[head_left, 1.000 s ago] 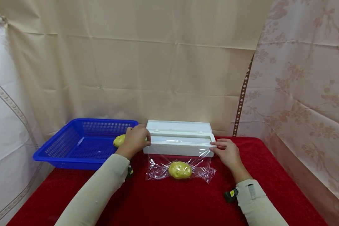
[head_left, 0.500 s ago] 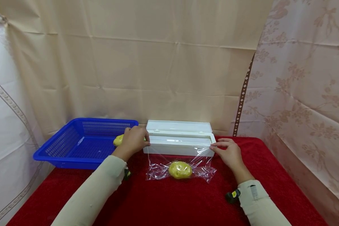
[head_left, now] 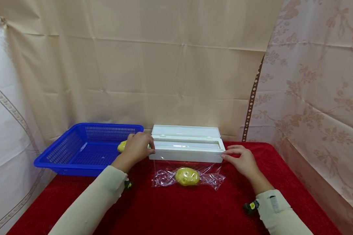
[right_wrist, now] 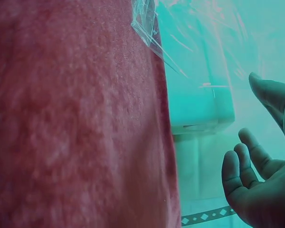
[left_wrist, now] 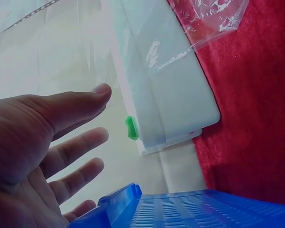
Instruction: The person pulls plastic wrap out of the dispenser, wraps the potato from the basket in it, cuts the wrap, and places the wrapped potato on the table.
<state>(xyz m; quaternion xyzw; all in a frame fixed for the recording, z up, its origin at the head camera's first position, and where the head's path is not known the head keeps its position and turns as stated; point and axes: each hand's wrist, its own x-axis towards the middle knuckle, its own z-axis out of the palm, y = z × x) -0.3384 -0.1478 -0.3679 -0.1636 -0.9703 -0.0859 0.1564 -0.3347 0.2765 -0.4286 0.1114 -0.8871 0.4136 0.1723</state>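
A yellow potato lies on the red cloth, wrapped in clear cling film that is crumpled on both its sides. From there the film runs up toward a long white cling film box, whose lid stands raised at the back. At the box's left end, my left hand pinches the film's edge between thumb and forefinger. My right hand pinches the opposite corner by the right end. Both wrist views show the other fingers spread loosely. Inside the box, a roll is visible.
A blue plastic basket stands at the left. Another potato sits by its right side, partly hidden behind my left hand. A small green piece is on the box's end. Curtains hang behind and at the sides.
My hands have moved slightly apart and the right one a little toward me, both still pinching the film. The film looks slacker over the box front. Potato and box stay put.
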